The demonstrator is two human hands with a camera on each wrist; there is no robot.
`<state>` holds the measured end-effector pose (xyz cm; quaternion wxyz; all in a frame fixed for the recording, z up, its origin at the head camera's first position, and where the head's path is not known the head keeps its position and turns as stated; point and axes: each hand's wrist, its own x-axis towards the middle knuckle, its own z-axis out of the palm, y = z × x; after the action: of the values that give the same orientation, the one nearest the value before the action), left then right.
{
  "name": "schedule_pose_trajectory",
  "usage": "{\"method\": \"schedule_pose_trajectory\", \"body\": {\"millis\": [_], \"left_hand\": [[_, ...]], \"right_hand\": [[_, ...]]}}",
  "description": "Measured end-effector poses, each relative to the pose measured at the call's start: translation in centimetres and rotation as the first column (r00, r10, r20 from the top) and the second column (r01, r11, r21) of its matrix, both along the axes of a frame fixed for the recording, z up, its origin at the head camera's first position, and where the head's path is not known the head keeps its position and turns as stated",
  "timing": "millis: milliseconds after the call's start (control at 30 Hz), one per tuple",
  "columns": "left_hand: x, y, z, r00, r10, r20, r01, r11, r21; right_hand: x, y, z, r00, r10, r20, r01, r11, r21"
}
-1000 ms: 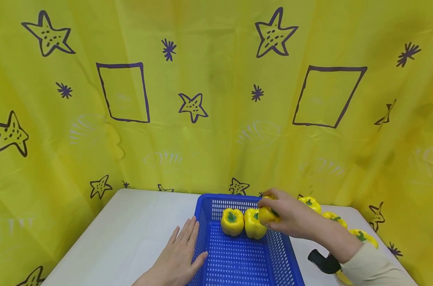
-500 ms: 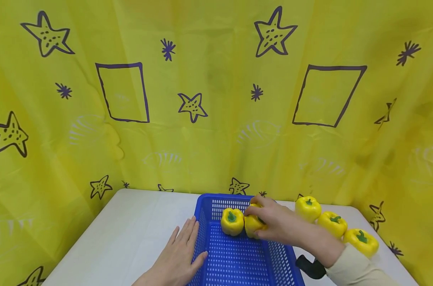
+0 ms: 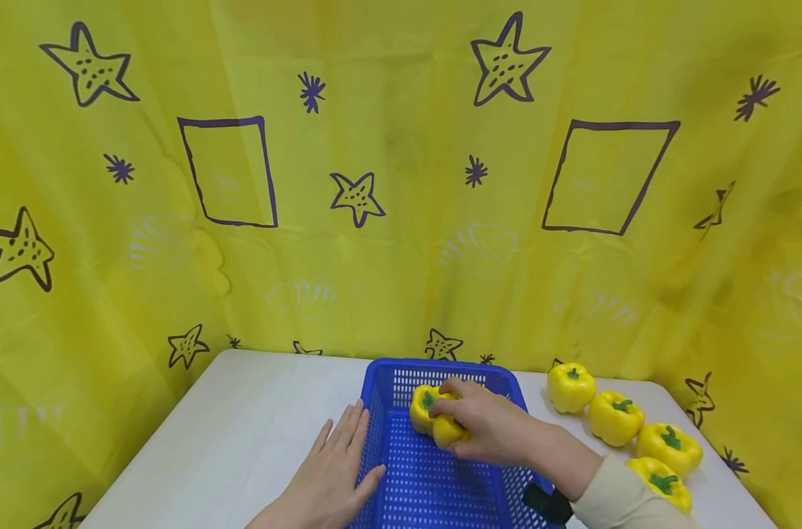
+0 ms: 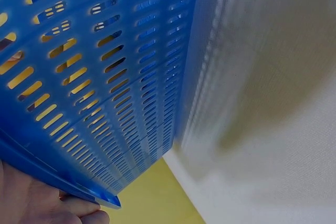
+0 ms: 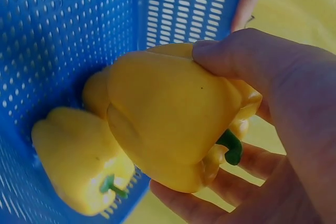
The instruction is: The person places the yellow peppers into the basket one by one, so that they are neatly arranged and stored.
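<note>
A yellow bell pepper (image 3: 448, 433) with a green stem is gripped by my right hand (image 3: 489, 426) inside the blue basket (image 3: 401, 499). Thumb and fingers wrap its sides in the right wrist view, where the held pepper (image 5: 168, 114) hangs in front of the others. Another pepper (image 3: 422, 404) stands at its left in the head view, partly covered. My hand hides a further one there; the right wrist view shows a pepper (image 5: 79, 161) and part of one behind (image 5: 95, 93). My left hand (image 3: 331, 470) rests with straight fingers along the basket's left rim.
Several yellow bell peppers (image 3: 615, 417) stand in a slanting row on the white table (image 3: 242, 426), right of the basket. A yellow patterned curtain (image 3: 401, 286) hangs behind and at both sides. A black wrist device (image 3: 548, 503) is near the basket's right rim.
My right hand has moved left and down from the basket's right rim, carrying the bell pepper toward the leftmost one. The arm has uncovered the row at the right. My left hand stays put.
</note>
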<state>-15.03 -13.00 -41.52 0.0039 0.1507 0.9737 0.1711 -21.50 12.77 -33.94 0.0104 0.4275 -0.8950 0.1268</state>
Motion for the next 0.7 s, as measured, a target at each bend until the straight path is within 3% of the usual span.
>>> {"method": "schedule_pose_trajectory", "body": {"millis": [300, 700], "left_hand": [[-0.1, 0.1, 0.0, 1.000, 0.000, 0.009, 0.000, 1.000, 0.001], [-0.1, 0.1, 0.0, 1.000, 0.004, 0.012, -0.004, 1.000, -0.015]], "right_hand": [[-0.3, -1.9, -1.6, 0.999, 0.021, 0.031, -0.023, 0.999, 0.043], [-0.4, -3.3, -3.3, 0.999, -0.006, 0.053, 0.001, 0.995, 0.101]]}}
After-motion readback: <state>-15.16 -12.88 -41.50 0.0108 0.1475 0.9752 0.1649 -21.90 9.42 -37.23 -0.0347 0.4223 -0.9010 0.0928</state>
